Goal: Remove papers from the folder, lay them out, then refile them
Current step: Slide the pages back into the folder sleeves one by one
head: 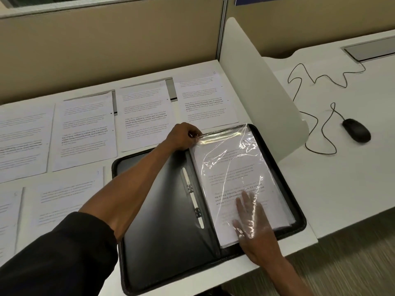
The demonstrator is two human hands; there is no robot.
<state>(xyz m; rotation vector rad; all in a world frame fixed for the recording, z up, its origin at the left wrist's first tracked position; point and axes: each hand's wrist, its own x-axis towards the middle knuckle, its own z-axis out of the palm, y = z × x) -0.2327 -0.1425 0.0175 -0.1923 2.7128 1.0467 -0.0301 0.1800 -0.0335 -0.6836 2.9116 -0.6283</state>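
Under the right fingers: top sheet (233, 182) inside clear sleeve (241, 167), in open folder (171, 221) on counter (333, 189).
Right hand (252, 223): flat, fingers spread, inside sleeve.
Left hand (183, 136): pinches sleeve's far opening.
Long axis: sheet runs from right fingers towards left fingers.

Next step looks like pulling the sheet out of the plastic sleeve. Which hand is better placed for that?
Probably the right hand: its flat fingers are already inside the clear sleeve on the sheet. The left hand pinches the sleeve's top edge and is needed there.
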